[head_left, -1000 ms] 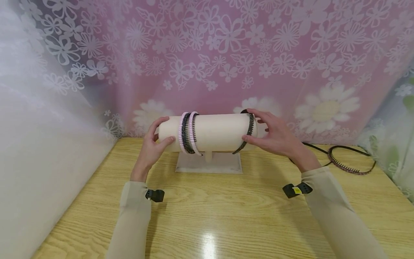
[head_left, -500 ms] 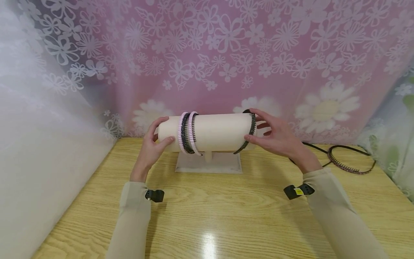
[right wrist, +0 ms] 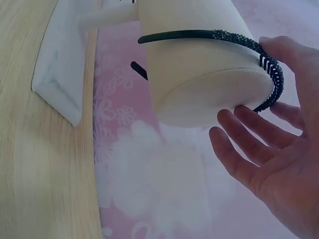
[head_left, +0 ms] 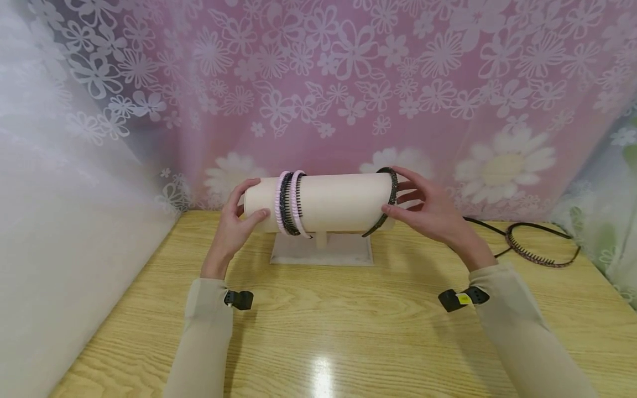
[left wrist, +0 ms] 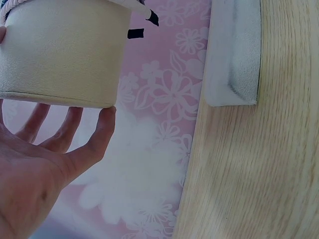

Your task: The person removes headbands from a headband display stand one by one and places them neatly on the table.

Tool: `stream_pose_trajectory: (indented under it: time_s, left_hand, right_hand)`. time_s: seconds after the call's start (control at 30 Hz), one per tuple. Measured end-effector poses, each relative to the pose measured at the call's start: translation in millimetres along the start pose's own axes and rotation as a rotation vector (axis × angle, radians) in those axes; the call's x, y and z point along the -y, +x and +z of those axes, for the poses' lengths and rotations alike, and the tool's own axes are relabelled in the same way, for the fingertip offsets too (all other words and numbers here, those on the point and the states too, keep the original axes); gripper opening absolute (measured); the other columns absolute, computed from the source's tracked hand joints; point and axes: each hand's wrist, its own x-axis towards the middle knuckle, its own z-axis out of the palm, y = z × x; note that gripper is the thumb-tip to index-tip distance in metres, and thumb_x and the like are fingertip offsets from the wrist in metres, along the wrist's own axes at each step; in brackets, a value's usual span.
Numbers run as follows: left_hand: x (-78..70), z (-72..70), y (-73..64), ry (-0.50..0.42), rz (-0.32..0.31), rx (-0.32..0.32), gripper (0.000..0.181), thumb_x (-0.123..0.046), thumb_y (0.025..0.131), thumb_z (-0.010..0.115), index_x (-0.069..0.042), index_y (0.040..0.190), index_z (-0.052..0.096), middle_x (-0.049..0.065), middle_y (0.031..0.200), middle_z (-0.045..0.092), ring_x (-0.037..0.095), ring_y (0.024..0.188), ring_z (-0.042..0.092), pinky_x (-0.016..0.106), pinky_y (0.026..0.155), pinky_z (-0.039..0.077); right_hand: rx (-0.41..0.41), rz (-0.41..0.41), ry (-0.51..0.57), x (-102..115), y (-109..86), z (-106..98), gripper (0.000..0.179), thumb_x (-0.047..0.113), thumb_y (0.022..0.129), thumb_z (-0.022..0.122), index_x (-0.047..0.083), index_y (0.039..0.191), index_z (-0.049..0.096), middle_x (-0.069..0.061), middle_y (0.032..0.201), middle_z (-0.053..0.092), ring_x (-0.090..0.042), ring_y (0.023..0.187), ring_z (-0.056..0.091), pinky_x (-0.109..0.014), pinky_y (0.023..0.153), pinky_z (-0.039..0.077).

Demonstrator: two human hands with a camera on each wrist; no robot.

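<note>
A cream padded cylinder (head_left: pixel 338 202) lies level on a post above its flat base (head_left: pixel 323 251). My left hand (head_left: pixel 231 226) grips its left end, thumb on the front and fingers over the top and end face. At the right end my right hand (head_left: pixel 428 210) pinches a black glittery toothed headband (right wrist: pixel 234 37) between thumb and index finger; the band's crown overhangs the end while its tips still straddle the cylinder. Two pink headbands (head_left: pixel 280 204) with a black toothed headband (head_left: pixel 286 207) between them sit round the left part.
Other dark headbands (head_left: pixel 537 260), one with pinkish teeth, lie on the wooden table (head_left: pixel 323 320) at the right. A pink flowered curtain (head_left: pixel 323 99) hangs close behind the stand, and a white sheet (head_left: pixel 74 221) borders the left side.
My right hand has moved slightly to the right, drawing the black headband's crown toward and past the cylinder's right end. My left hand keeps its grip in the same spot.
</note>
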Motion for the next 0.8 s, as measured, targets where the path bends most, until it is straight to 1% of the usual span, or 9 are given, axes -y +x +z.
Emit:
stream_pose_trajectory:
  time_s: [0.07,0.13,0.2,0.27,0.37,0.47,0.63,0.73,0.8]
  left_hand:
    - [0.0,-0.1,-0.3,0.001,0.002,0.000,0.062,-0.014,0.095,0.071,-0.027,0.151,0.046,0.005,0.152,0.042,0.033,0.115,0.061,0.039,0.078,0.062]
    - [0.2,-0.2,-0.3,0.004,0.003,0.001,0.063,-0.014,0.095,0.070,-0.027,0.151,0.046,0.005,0.152,0.042,0.032,0.115,0.061,0.040,0.079,0.062]
    - [0.5,-0.3,-0.2,0.005,0.003,0.004,0.063,-0.014,0.095,0.070,-0.027,0.151,0.046,0.005,0.153,0.042,0.033,0.115,0.061,0.036,0.078,0.062]
    - [0.2,-0.4,-0.5,0.006,0.002,0.005,0.062,-0.015,0.095,0.070,-0.028,0.151,0.046,0.005,0.152,0.042,0.032,0.115,0.061,0.032,0.076,0.061]
    - [0.5,-0.4,-0.2,0.005,0.003,0.007,0.062,-0.015,0.096,0.070,-0.028,0.151,0.046,0.005,0.152,0.042,0.033,0.114,0.061,0.029,0.074,0.061]
    - [0.6,-0.4,-0.1,0.002,0.007,0.004,0.062,-0.015,0.095,0.070,-0.028,0.151,0.046,0.005,0.151,0.042,0.032,0.112,0.061,0.029,0.074,0.061]
    - [-0.3,0.1,-0.7,-0.007,0.009,0.000,0.062,-0.014,0.095,0.071,-0.028,0.150,0.047,0.003,0.151,0.042,0.031,0.111,0.062,0.031,0.074,0.062]
    - [-1.1,0.4,-0.9,-0.006,0.011,-0.002,0.062,-0.014,0.094,0.071,-0.027,0.150,0.047,0.003,0.150,0.043,0.030,0.111,0.063,0.040,0.077,0.063]
    - [-1.2,0.5,-1.2,-0.005,0.012,-0.003,0.062,-0.014,0.094,0.071,-0.027,0.150,0.047,0.003,0.150,0.044,0.030,0.110,0.063,0.040,0.077,0.063]
  right_hand:
    - [-0.015,0.001,-0.002,-0.6,-0.8,0.9,0.077,0.033,0.092,0.077,0.028,0.159,0.038,-0.018,0.136,0.060,-0.035,0.113,0.065,-0.047,0.091,0.059]
    - [-0.028,0.012,0.002,-0.9,-1.8,1.8,0.075,0.032,0.092,0.077,0.026,0.158,0.040,-0.018,0.134,0.061,-0.033,0.110,0.065,-0.036,0.088,0.059]
    - [-0.037,0.025,0.011,-1.1,-3.0,2.5,0.074,0.032,0.093,0.076,0.024,0.158,0.041,-0.017,0.132,0.062,-0.028,0.107,0.065,-0.025,0.085,0.057]
    - [-0.045,0.038,0.032,-1.0,-4.5,2.9,0.073,0.031,0.093,0.076,0.023,0.157,0.042,-0.015,0.129,0.062,-0.022,0.104,0.065,-0.020,0.080,0.055]
    - [-0.052,0.064,0.097,0.2,-6.7,3.4,0.071,0.029,0.094,0.075,0.022,0.157,0.043,-0.012,0.124,0.060,-0.012,0.096,0.066,-0.022,0.074,0.058]
    - [-0.058,0.089,0.183,1.5,-7.7,4.5,0.070,0.026,0.095,0.074,0.020,0.157,0.043,-0.008,0.116,0.058,-0.006,0.088,0.067,-0.028,0.071,0.061]
    - [-0.068,0.093,0.270,2.2,-8.2,5.8,0.068,0.019,0.095,0.073,0.015,0.156,0.044,-0.002,0.107,0.058,-0.005,0.082,0.068,-0.030,0.070,0.062]
    - [-0.068,0.093,0.306,1.6,-9.5,5.0,0.067,0.016,0.095,0.073,0.014,0.156,0.044,-0.001,0.106,0.058,-0.005,0.083,0.068,-0.031,0.070,0.063]
    - [-0.066,0.094,0.329,1.0,-10.5,4.1,0.067,0.014,0.096,0.072,0.012,0.156,0.043,-0.001,0.106,0.058,-0.005,0.084,0.068,-0.032,0.071,0.063]
